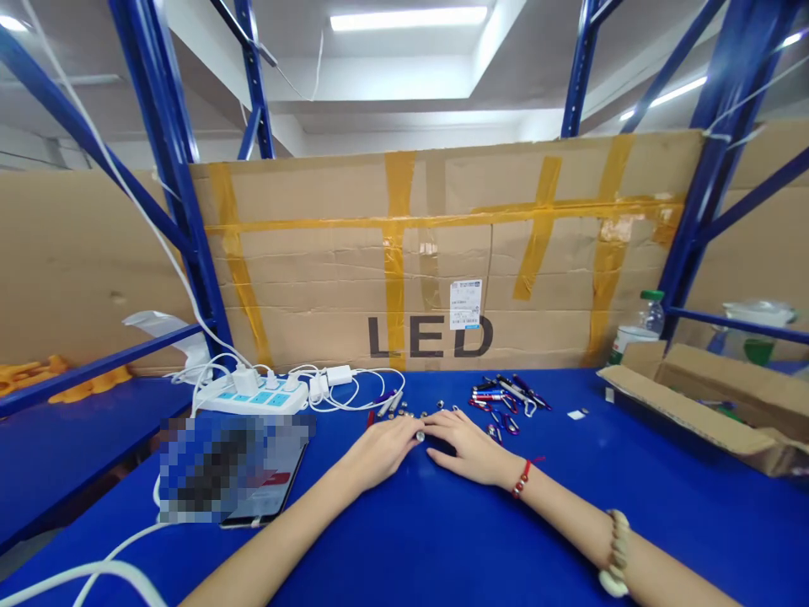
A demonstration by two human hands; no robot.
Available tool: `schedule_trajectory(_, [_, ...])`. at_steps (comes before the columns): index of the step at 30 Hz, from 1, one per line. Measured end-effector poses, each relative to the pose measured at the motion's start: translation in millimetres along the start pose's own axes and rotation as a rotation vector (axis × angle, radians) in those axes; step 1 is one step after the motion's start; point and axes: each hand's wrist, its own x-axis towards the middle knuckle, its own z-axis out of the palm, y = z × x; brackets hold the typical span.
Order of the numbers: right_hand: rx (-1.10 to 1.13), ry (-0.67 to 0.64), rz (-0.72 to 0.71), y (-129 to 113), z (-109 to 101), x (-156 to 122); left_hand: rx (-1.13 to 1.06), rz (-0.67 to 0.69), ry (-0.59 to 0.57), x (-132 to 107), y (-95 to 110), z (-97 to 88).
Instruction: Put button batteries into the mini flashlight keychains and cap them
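My left hand is closed round a small metal cylinder, whose round silver end shows at the fingertips. Most of the cylinder is hidden in the fingers. My right hand meets it from the other side, fingers stretched to the left fingertips and thumb apart. Just beyond both hands lie several small metal parts and slim silver tubes. To the right is a pile of small coloured flashlights with carabiner clips.
A white power strip with plugs and cables stands at the back left, with a dark tablet-like device before it. At the right are an open cardboard box and a green-capped bottle. A cardboard wall closes off the back of the blue table.
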Motion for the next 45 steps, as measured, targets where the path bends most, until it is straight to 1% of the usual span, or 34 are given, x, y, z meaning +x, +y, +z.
schedule_trajectory(2, [0.010,0.023,0.012,2,1,1,0.078,0.071,0.021,0,2,3.1])
schedule_trajectory(4, [0.019,0.059,0.015,4,2,2,0.166,0.104,0.057,0,2,5.9])
schedule_trajectory(6, [0.033,0.101,0.005,7,2,3,0.185,0.089,0.111,-1,1,7.4])
schedule_trajectory(9, [0.053,0.154,-0.010,11,2,3,0.126,0.028,0.190,-3,-4,7.2])
schedule_trajectory(12, [0.058,0.167,-0.013,14,2,3,0.100,-0.003,0.226,-3,-8,6.5])
schedule_trajectory(15, [0.028,0.157,0.006,15,2,4,0.033,-0.032,0.221,-4,-10,7.3])
schedule_trajectory(20, [-0.028,0.126,0.059,12,4,5,-0.140,-0.073,0.150,-6,-9,11.8])
schedule_trajectory(23, [-0.063,0.134,0.072,13,6,5,-0.192,-0.079,0.134,-8,-8,14.7])
schedule_trajectory(27, [-0.114,0.177,0.130,16,8,3,-0.184,-0.072,0.161,-8,-7,15.3])
schedule_trajectory(31, [-0.095,0.211,0.142,20,9,2,-0.077,0.000,0.203,-4,-6,10.6])
schedule_trajectory(33, [-0.070,0.229,0.135,21,8,1,-0.001,0.027,0.190,-1,-6,8.8])
schedule_trajectory(35, [-0.031,0.261,0.127,20,7,1,0.079,0.027,0.165,0,-8,8.7])
schedule_trajectory(38, [0.086,0.264,0.083,16,8,2,0.091,0.001,0.129,-2,-10,10.7])
schedule_trajectory(40, [0.159,0.226,0.039,11,9,3,0.033,-0.020,0.068,-4,-9,11.4])
schedule_trajectory(42, [0.179,0.185,-0.010,5,10,4,-0.003,-0.043,-0.011,-6,-5,10.6])
schedule_trajectory(45, [0.132,0.158,-0.087,-3,11,5,0.054,-0.043,-0.113,-3,7,6.7])
